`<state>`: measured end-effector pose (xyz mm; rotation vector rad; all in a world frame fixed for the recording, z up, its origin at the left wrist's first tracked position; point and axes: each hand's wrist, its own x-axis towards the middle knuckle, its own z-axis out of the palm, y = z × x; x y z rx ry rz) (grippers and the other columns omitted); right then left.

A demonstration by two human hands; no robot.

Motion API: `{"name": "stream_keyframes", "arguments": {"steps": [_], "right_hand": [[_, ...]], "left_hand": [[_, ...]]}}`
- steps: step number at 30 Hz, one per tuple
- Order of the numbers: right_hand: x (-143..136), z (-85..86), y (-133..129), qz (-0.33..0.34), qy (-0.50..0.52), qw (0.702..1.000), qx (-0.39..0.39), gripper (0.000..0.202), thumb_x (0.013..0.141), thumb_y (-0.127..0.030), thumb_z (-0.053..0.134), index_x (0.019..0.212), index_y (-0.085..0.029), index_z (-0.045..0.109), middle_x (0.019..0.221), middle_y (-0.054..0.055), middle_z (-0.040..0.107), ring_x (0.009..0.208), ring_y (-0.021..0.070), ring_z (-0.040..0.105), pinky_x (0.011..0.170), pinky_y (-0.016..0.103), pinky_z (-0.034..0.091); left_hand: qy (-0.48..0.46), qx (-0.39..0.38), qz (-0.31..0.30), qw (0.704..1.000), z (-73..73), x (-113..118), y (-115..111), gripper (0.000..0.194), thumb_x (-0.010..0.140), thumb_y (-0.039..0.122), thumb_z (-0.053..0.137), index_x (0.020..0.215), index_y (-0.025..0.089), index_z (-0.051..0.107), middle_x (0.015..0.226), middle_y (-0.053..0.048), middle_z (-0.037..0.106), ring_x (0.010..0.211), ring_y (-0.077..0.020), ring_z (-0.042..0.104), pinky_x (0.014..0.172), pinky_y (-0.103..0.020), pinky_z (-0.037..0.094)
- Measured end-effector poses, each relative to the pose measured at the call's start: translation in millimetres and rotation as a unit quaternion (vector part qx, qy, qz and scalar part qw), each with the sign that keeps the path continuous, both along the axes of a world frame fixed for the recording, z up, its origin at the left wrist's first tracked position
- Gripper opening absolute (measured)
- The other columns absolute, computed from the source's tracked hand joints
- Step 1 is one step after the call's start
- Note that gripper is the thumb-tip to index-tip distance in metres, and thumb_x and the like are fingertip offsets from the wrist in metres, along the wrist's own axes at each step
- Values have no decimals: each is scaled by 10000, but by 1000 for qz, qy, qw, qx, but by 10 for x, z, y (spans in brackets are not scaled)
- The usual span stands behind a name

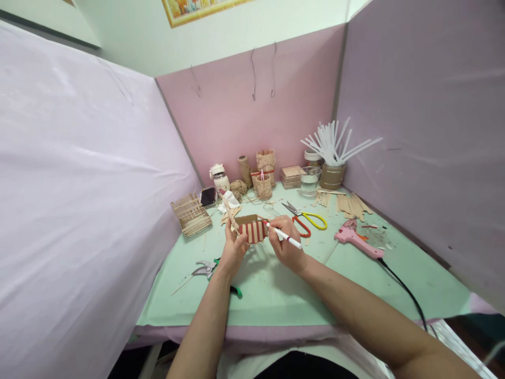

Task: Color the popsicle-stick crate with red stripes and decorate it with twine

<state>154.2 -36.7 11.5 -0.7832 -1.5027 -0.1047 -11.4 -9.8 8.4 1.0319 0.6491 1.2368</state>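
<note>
A small craft-stick basket (254,231) with red and natural stripes is held above the green table, its handle rising at the left. My left hand (234,251) is closed around the basket's left side. In my right hand (287,246) is a white marker (290,238) with a dark red band, pinched between the fingers. The marker's red tip end is at the basket's upper right edge. Green-handled pruning shears (205,269) lie below my left hand, partly hidden by the forearm. Scissors (306,214) with red and yellow handles lie beyond my right hand.
A pink glue gun (359,239) with a black cord lies at the right. Behind stand a tin of white glue sticks (332,176), a water cup (310,184), stick cups (263,186) and a twine ball (238,188). A stick box (194,221) and phone (208,196) are left.
</note>
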Motion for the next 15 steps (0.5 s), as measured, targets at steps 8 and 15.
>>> {"name": "stream_keyframes", "arguments": {"steps": [8,15], "right_hand": [[3,18,-20,-3,-2,1000,5,110,890,-126,505,957,-212,514,858,48,590,817,184,560,716,352,485],[-8,13,-29,-4,4,1000,-20,68,902,-156,484,913,-217,513,822,37,578,773,178,562,677,346,477]], "left_hand": [[0,3,-4,1000,15,9,-15,914,715,370,768,1452,422,230,1517,-65,386,1318,-276,478,1041,-454,433],[-2,3,-3,1000,18,6,-19,927,707,375,778,1453,418,230,1513,-75,396,1325,-285,472,1041,-461,430]]}}
